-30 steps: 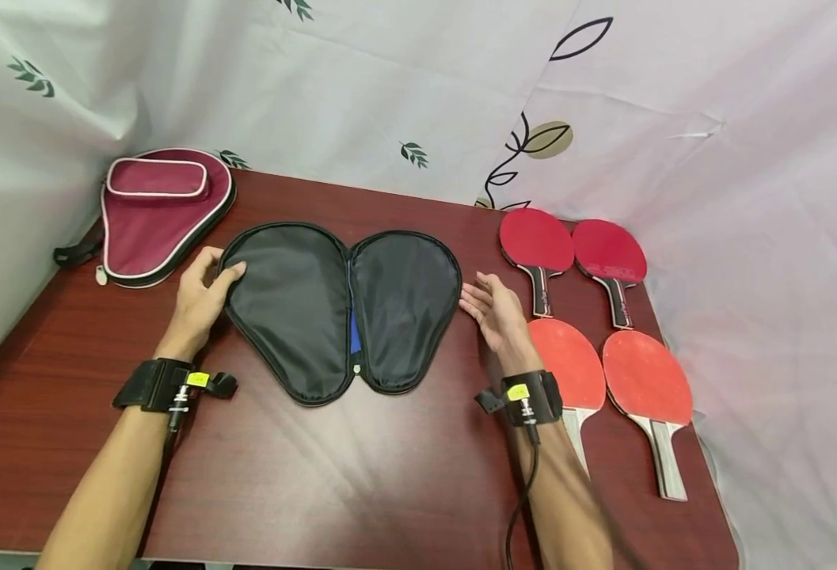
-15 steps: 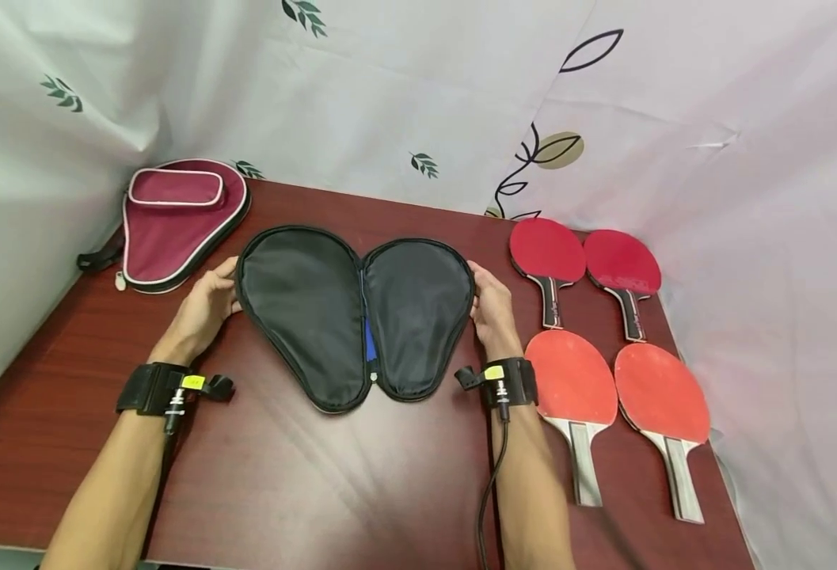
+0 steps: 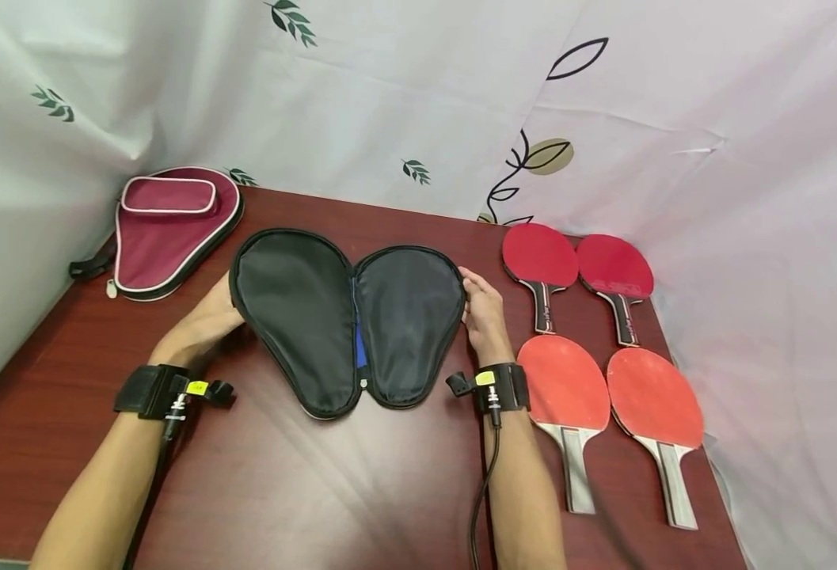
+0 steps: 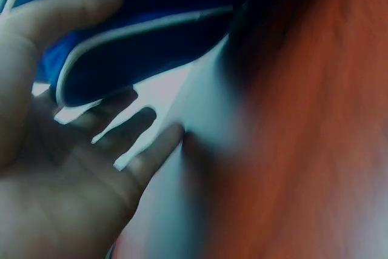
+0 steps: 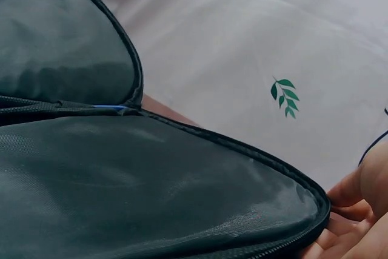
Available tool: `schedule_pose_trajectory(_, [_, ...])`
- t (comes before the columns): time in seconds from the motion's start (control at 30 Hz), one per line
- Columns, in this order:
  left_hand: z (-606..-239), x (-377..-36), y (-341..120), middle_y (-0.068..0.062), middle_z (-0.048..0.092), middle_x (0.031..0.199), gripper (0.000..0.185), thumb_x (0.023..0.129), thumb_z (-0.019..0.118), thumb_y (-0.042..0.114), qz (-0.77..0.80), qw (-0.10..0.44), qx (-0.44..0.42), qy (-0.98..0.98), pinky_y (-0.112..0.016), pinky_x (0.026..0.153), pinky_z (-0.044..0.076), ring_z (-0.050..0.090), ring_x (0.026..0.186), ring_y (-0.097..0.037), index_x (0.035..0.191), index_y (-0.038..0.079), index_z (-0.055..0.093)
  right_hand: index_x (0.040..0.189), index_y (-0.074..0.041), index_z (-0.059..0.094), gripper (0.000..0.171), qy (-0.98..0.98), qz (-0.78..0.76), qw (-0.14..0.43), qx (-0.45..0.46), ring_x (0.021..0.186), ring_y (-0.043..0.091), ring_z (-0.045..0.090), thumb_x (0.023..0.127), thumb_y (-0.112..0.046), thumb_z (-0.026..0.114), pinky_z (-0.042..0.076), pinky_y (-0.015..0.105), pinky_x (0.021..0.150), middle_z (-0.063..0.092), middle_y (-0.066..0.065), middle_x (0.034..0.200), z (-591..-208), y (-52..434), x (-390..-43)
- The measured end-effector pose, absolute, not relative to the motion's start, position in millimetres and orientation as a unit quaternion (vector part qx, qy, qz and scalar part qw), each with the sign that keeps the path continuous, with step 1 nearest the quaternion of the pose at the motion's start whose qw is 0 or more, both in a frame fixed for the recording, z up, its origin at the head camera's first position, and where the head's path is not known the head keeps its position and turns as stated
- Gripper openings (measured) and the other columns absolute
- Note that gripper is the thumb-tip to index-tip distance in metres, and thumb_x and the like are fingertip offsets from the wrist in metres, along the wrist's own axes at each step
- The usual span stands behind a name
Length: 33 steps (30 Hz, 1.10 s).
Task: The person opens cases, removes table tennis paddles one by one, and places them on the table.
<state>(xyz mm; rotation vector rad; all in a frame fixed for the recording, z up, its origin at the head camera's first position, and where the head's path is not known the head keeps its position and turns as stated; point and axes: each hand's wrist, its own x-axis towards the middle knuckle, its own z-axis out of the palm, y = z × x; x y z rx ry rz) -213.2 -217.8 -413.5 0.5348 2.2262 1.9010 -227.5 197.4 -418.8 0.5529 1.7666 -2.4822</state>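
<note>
An unzipped black-lined table tennis paddle case (image 3: 292, 317) lies spread in two halves, its blue outside showing at the fold and underneath in the left wrist view. My left hand (image 3: 207, 321) is at the outer edge of its left half, with the fingertips hidden behind it. In the left wrist view that hand (image 4: 73, 168) has its fingers extended below the case's white-piped edge and its thumb against the blue side. My right hand (image 3: 485, 313) holds the right half's outer rim, fingers tucked behind it; the right wrist view shows the fingers (image 5: 348, 189) at the rim.
A maroon paddle case (image 3: 165, 245) with white piping lies at the back left. Two dark red paddles (image 3: 539, 253) with black handles lie at the right, above two orange-red paddles (image 3: 564, 384) with pale handles. A patterned white curtain (image 3: 361, 103) borders the table (image 3: 304, 507).
My right hand, which was open beside the case, has come to its right rim. My left hand has moved from thumb over the left edge to underneath it, and that edge looks tilted up.
</note>
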Motion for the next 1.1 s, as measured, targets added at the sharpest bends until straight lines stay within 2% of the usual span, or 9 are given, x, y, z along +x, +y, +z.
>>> schedule_pose_trajectory(0.03, [-411,-216,-214,-0.002,0.038,0.148,0.075,0.095,0.063,-0.003,0.638,0.065,0.191,0.743,-0.021,0.097,0.039,0.043,0.124,-0.013,0.158,0.022,0.028,0.142,-0.011,0.060,0.036,0.571,-0.801,0.026,0.180,0.069,0.006,0.061,0.110,-0.016,0.045,0.050,0.019,0.062,0.062,0.008,0.119,-419,198,-228])
schedule_pose_trajectory(0.1, [-405,-223,-205,-0.003,0.036,0.153,0.081,0.091,0.065,-0.009,0.645,0.032,0.218,0.732,-0.018,0.105,0.032,0.037,0.133,-0.012,0.158,0.018,0.029,0.142,-0.013,0.060,0.036,0.573,-0.798,0.036,0.183,0.072,0.007,0.063,0.110,-0.016,0.044,0.051,0.020,0.065,0.062,0.008,0.121,-419,199,-228])
schedule_pose_trajectory(0.27, [-383,-236,-171,-0.011,0.047,0.140,0.081,0.083,0.074,-0.010,0.613,-0.025,0.254,0.748,-0.027,0.102,0.037,0.046,0.126,-0.020,0.149,0.015,0.035,0.141,-0.014,0.060,0.035,0.576,-0.793,0.052,0.188,0.080,0.009,0.066,0.109,-0.016,0.044,0.054,0.023,0.069,0.062,0.006,0.128,-419,202,-230])
schedule_pose_trajectory(0.47, [-363,-246,-118,-0.004,0.051,0.143,0.087,0.080,0.083,0.009,0.471,-0.105,0.309,0.819,-0.051,0.107,0.039,0.049,0.129,-0.022,0.154,0.024,0.039,0.138,-0.009,0.060,0.033,0.575,-0.794,0.053,0.188,0.081,0.011,0.067,0.109,-0.014,0.045,0.055,0.023,0.070,0.063,0.007,0.121,-419,204,-230])
schedule_pose_trajectory(0.53, [-359,-248,-100,-0.001,0.051,0.145,0.084,0.082,0.082,0.018,0.434,-0.115,0.325,0.832,-0.053,0.104,0.041,0.050,0.127,-0.020,0.154,0.026,0.040,0.136,-0.007,0.061,0.032,0.574,-0.795,0.052,0.189,0.081,0.011,0.067,0.108,-0.014,0.045,0.055,0.024,0.070,0.064,0.007,0.117,-419,203,-230])
schedule_pose_trajectory(0.7, [-350,-254,-63,-0.004,0.051,0.139,0.080,0.084,0.078,0.034,0.327,-0.096,0.341,0.876,-0.050,0.091,0.048,0.048,0.119,-0.021,0.154,0.030,0.040,0.133,-0.004,0.060,0.031,0.581,-0.792,0.057,0.181,0.082,0.012,0.067,0.109,-0.016,0.044,0.054,0.024,0.070,0.063,0.006,0.111,-419,202,-230])
schedule_pose_trajectory(0.87, [-342,-262,-31,-0.011,0.054,0.126,0.078,0.084,0.076,0.039,0.223,-0.067,0.351,0.907,-0.050,0.077,0.052,0.050,0.109,-0.025,0.154,0.030,0.041,0.131,-0.004,0.060,0.030,0.584,-0.790,0.052,0.179,0.083,0.012,0.067,0.109,-0.017,0.045,0.054,0.024,0.072,0.062,0.006,0.112,-417,204,-232])
schedule_pose_trajectory(0.97, [-343,-266,-14,-0.014,0.056,0.126,0.076,0.085,0.076,0.038,0.183,-0.052,0.357,0.914,-0.051,0.078,0.051,0.051,0.109,-0.029,0.153,0.026,0.044,0.132,-0.004,0.059,0.030,0.581,-0.791,0.048,0.184,0.083,0.011,0.068,0.109,-0.016,0.045,0.055,0.024,0.073,0.063,0.006,0.112,-416,204,-233])
schedule_pose_trajectory(1.1, [-351,-269,3,-0.017,0.055,0.133,0.073,0.086,0.077,0.037,0.139,-0.027,0.355,0.924,-0.056,0.089,0.048,0.051,0.121,-0.034,0.151,0.023,0.047,0.132,-0.004,0.060,0.030,0.576,-0.793,0.044,0.194,0.077,0.009,0.069,0.108,-0.014,0.045,0.055,0.022,0.068,0.065,0.004,0.106,-418,202,-234])
